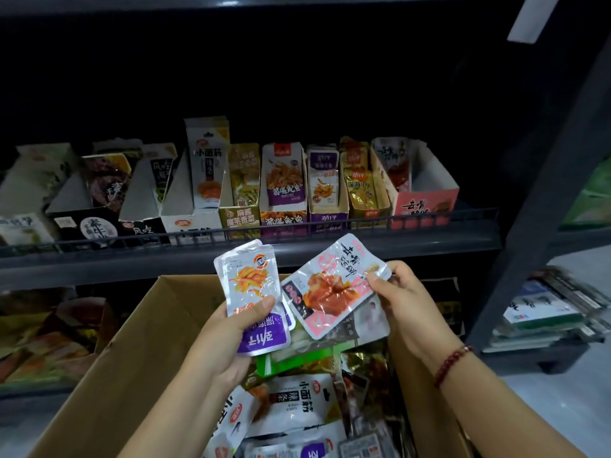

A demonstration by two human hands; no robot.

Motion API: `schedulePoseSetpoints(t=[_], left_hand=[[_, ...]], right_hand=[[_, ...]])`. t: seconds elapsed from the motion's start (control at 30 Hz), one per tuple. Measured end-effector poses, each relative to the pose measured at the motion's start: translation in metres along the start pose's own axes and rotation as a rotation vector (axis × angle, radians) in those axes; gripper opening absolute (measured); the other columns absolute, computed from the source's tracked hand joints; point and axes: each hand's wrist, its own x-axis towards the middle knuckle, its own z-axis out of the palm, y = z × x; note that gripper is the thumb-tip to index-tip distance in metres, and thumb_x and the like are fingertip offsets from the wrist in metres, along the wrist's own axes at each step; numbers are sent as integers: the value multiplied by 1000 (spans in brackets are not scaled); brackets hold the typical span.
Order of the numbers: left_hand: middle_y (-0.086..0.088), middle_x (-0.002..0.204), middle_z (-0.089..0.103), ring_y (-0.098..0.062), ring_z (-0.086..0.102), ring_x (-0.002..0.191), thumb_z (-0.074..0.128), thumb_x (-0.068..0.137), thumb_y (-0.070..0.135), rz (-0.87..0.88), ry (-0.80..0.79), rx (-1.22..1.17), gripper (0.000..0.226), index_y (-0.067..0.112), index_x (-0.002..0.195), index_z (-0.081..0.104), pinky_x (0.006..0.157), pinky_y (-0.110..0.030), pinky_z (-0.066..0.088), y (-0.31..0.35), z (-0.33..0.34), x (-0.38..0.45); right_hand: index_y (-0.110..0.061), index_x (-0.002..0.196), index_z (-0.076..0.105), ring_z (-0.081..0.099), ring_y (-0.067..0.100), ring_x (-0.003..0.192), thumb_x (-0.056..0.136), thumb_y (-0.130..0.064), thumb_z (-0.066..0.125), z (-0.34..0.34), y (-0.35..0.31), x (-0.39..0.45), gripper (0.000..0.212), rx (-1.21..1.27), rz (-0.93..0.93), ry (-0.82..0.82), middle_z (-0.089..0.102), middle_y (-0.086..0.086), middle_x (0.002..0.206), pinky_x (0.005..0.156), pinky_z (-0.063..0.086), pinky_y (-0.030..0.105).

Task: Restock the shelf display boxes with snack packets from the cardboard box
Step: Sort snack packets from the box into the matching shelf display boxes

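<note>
My left hand (231, 328) grips a silver and purple snack packet (246, 282), upside down, above the open cardboard box (139, 352). My right hand (401, 299) pinches the corner of a pink and white packet (334, 285) with an orange food picture, held beside the first one. Both packets hover just below the shelf rail. The cardboard box under my hands holds several mixed snack packets (297, 404). On the shelf stands a row of display boxes; the pink one (426, 203) at the right end looks nearly empty, and a purple one (325, 200) holds packets.
A dark wire rail (251, 233) runs along the shelf front edge. A dark upright post (535, 233) stands on the right, with stacked goods (549, 312) on a lower shelf beyond it. More packets lie on the lower left shelf (49, 335).
</note>
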Motion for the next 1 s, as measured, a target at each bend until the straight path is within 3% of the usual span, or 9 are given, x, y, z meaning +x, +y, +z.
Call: schedulePoseSetpoints(t=[0.2,0.3,0.43,0.6,0.73,0.87,1.0], left_hand=[[-27,106,68,-32,69,77,69,60,0,-67,-41,50,57,-4,115,58,66,-44,59,-2,17,-8],[-27,105,69,-35,69,81,71,58,1,-77,-98,102,62,-4,118,58,68,-43,60,-5,30,-12],[-21,106,71,-40,68,98,72,63,8,-49,-152,160,60,6,121,55,84,-49,56,-8,46,-19],[-16,97,75,-34,72,88,77,62,13,30,-123,284,53,11,112,58,77,-45,58,1,53,-19],[-13,97,74,-32,72,86,79,71,10,125,-6,352,40,16,106,60,82,-49,57,5,50,-16],[-10,98,74,-30,72,87,80,73,11,177,42,365,39,17,106,60,79,-47,58,4,45,-14],[-3,95,72,-22,72,83,79,76,12,246,46,385,34,23,100,59,64,-33,57,4,53,-10]], right_hand=[[-10,93,53,69,22,77,93,-10,57,-9,-15,-6,5,40,-74,68,71,10,86,68,57,36],[-8,93,53,70,19,72,93,-7,57,-13,-29,-8,4,109,-143,115,72,8,83,64,58,33],[-6,97,53,71,24,73,92,-8,58,-16,-41,-9,7,138,-151,145,73,10,85,65,59,39],[-8,96,55,71,25,79,92,-12,59,-23,-47,-10,7,63,-180,189,73,9,83,70,58,43],[-12,95,57,69,14,83,93,-14,59,-35,-54,-8,3,10,-226,261,73,0,84,67,50,28],[-10,97,57,66,3,64,94,-13,58,-40,-59,-7,4,-64,-230,218,72,-1,74,56,44,19],[-8,99,57,63,-2,56,94,-10,57,-34,-61,-5,5,-93,-227,144,72,1,73,44,41,11]])
